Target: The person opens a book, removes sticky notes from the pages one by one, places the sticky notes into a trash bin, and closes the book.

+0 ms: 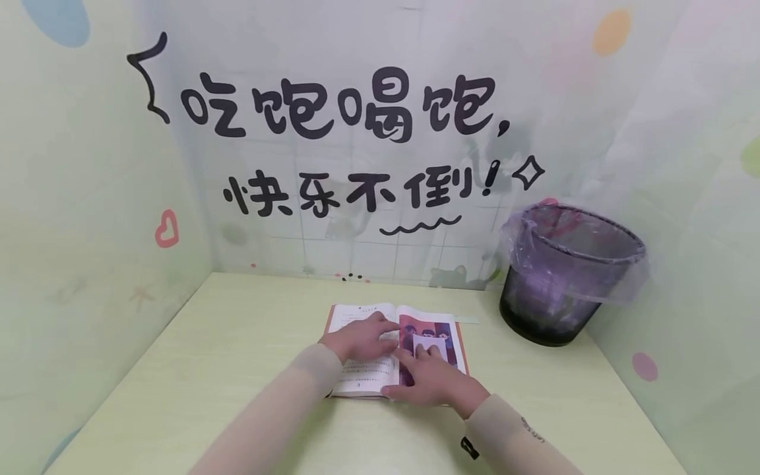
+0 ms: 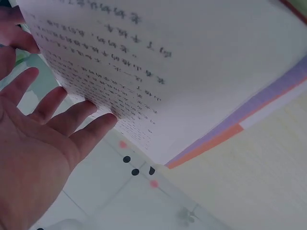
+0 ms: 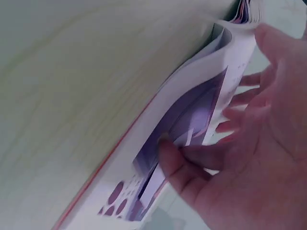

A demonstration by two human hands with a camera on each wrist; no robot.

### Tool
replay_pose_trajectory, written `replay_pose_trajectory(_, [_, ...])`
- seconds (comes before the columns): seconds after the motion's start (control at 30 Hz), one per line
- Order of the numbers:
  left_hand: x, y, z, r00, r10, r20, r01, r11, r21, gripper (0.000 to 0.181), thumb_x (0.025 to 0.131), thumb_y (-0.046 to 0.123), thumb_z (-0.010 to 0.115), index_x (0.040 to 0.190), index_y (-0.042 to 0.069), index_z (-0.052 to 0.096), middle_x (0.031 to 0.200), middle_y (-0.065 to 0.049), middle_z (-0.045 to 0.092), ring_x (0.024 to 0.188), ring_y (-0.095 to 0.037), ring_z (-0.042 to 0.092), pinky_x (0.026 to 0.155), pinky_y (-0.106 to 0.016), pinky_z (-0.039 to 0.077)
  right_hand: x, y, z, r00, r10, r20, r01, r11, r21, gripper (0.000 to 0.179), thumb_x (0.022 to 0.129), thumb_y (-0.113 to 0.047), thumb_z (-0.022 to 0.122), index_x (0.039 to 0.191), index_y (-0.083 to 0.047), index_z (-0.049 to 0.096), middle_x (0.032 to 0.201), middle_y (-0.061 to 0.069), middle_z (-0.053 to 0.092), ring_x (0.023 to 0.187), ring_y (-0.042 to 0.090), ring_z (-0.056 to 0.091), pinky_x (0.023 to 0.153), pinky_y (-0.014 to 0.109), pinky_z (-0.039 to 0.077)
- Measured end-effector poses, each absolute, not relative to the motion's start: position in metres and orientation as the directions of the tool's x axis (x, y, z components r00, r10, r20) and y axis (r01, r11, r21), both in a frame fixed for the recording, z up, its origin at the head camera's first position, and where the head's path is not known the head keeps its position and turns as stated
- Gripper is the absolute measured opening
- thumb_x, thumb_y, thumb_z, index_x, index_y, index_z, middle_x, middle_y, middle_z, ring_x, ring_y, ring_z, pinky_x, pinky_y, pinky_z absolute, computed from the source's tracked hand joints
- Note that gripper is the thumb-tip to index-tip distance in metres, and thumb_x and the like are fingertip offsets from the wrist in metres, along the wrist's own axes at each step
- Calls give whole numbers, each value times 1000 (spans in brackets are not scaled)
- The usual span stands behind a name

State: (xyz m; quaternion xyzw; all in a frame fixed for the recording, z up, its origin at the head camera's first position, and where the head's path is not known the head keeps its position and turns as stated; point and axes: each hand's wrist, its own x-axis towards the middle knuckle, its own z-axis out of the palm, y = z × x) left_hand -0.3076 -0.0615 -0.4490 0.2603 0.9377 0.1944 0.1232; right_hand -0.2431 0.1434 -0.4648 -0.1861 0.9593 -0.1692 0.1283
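An open book (image 1: pixel 368 375) lies on the table, text on its left page and a coloured picture on its right. My left hand (image 1: pixel 363 336) rests over the left page, fingers pointing to the spine; in the left wrist view its fairly straight fingertips (image 2: pixel 109 120) touch the printed page. Across the lower right page lies my right hand (image 1: pixel 430 379), its fingers spread, two of them on a small white paper slip (image 1: pixel 439 342) over the picture. The right wrist view shows its thumb near the book's bottom edge. Part of the slip is hidden under the fingers.
A black bin (image 1: pixel 552 310) with a purple translucent liner stands at the table's back right. A pale green strip (image 1: pixel 469 320) sticks out beyond the book's right edge. Printed wall sheets (image 1: pixel 356 257) enclose the pale table (image 1: pixel 208 369) at the back and sides.
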Motion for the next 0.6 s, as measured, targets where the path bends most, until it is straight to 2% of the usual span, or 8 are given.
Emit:
replay_pose_trajectory(0.07, [-306, -58, -452, -837, 528, -143, 444, 808, 387, 56, 111, 49, 55, 164, 29, 55, 164, -17, 49, 145, -43, 60, 122, -59, 50, -244, 152, -464, -897, -394, -198, -279, 856, -436, 95, 94, -73, 71, 159, -9, 44, 152, 31, 58, 141, 45, 52, 111, 67, 52])
replay_pose_trajectory(0.17, [-299, -52, -456, -847, 507, -162, 440, 838, 324, 64, 106, 60, 62, 164, 37, 53, 171, -20, 42, 154, -49, 49, 120, -65, 49, -247, 165, -464, -896, -394, -206, -243, 822, -515, 76, 96, -58, 77, 144, -10, 43, 133, 23, 63, 122, 34, 58, 107, 60, 53])
replay_pose_trajectory(0.23, [-294, -49, -459, -854, 494, -163, 436, 850, 296, 70, 100, 66, 67, 164, 39, 52, 176, -16, 38, 160, -53, 39, 122, -69, 46, -250, 172, -462, -889, -411, -201, -250, 805, -538, 65, 97, -49, 78, 138, -11, 44, 126, 20, 62, 115, 31, 60, 105, 58, 54])
replay_pose_trajectory(0.37, [-286, -45, -461, -862, 485, -148, 433, 856, 283, 78, 95, 68, 73, 164, 38, 52, 179, -4, 37, 164, -56, 29, 126, -72, 38, -258, 183, -458, -888, -426, -171, -250, 761, -598, 59, 100, -35, 78, 143, -7, 48, 140, 22, 65, 129, 35, 64, 115, 61, 52])
replay_pose_trajectory(0.47, [-284, -44, -462, -865, 482, -140, 432, 857, 282, 79, 95, 67, 73, 165, 37, 51, 179, 0, 38, 164, -57, 27, 127, -72, 36, -264, 188, -457, -922, -363, -136, -212, 765, -608, 61, 100, -27, 80, 149, -3, 52, 148, 23, 65, 139, 42, 63, 119, 64, 50])
replay_pose_trajectory(0.6, [-282, -44, -462, -870, 473, -138, 422, 860, 287, 80, 94, 68, 74, 165, 38, 51, 178, 1, 40, 164, -57, 27, 127, -72, 37, -271, 188, -461, -953, -279, -119, -195, 864, -463, 70, 96, -35, 85, 151, -2, 57, 146, 19, 68, 139, 40, 62, 120, 62, 51])
